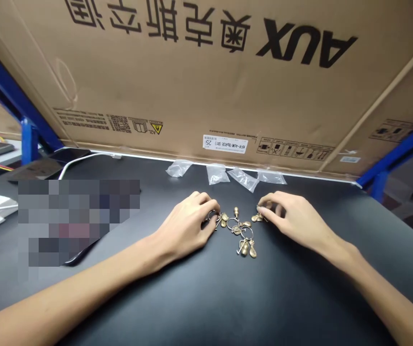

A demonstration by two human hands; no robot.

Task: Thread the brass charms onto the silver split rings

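Observation:
Several keychains with brass-coloured charms lie on the black table [224, 298]. My left hand [191, 222] has its thumb and fingers closed on the ring of the left keychain [224, 218], whose charms rest to the right of the fingertips. Across from it, my right hand [288, 214] pinches another keychain [257, 217], its ring mostly hidden by the fingers. Between the hands sits a middle keychain [233, 225] with a gourd charm pointing away. Just nearer to me is a front keychain [247, 234], touching the middle one, its gourd and other charms towards me.
Clear plastic bags [243, 179] lie in a row at the table's back edge. Behind them stands a large cardboard box [192, 96] between blue metal posts [29, 139]. At the left are a white cable [80, 157] and a pixelated dark object [80, 216].

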